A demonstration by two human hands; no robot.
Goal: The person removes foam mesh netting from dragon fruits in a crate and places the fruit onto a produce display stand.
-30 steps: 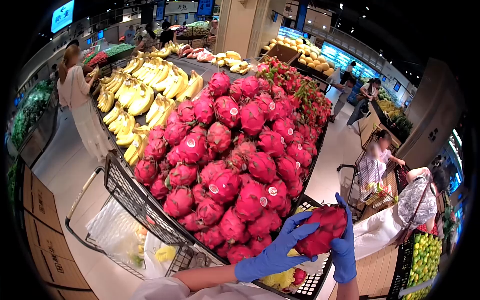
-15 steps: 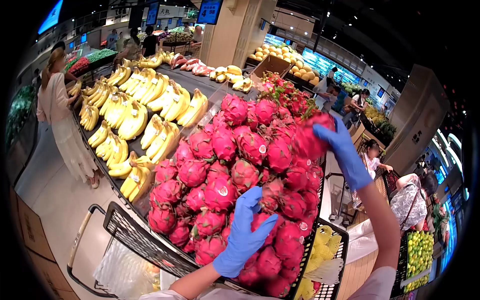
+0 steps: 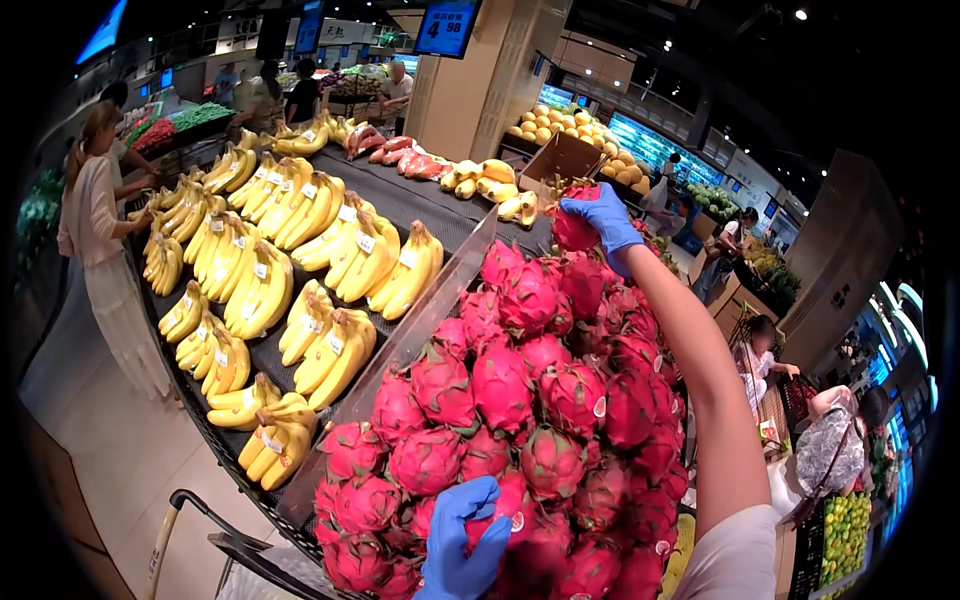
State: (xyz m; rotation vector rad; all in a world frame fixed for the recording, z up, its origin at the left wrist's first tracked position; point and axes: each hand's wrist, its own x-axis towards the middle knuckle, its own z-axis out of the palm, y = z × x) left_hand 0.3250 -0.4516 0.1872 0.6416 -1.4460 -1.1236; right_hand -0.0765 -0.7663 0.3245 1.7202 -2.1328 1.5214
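A large heap of pink dragon fruit (image 3: 502, 385) fills the display in front of me. At the heap's far end, my right hand (image 3: 606, 222), in a blue glove, has its fingers wrapped round a dragon fruit (image 3: 574, 232). My left hand (image 3: 462, 545), also gloved in blue, is low over the near part of the heap, its fingers apart and curved beside a dragon fruit (image 3: 511, 500). I see nothing held in it.
Banana bunches (image 3: 258, 285) lie left of a clear divider (image 3: 440, 290). Behind are a cardboard box (image 3: 563, 163) and yellow melons (image 3: 575, 122). A person (image 3: 100, 240) stands at the left; another person (image 3: 828, 440) is at the right. A cart handle (image 3: 165, 540) shows at lower left.
My right hand has moved toward the far end of the heap with a dragon fruit. My left hand is lower in view. The camera view has shifted, with the heap now further right.
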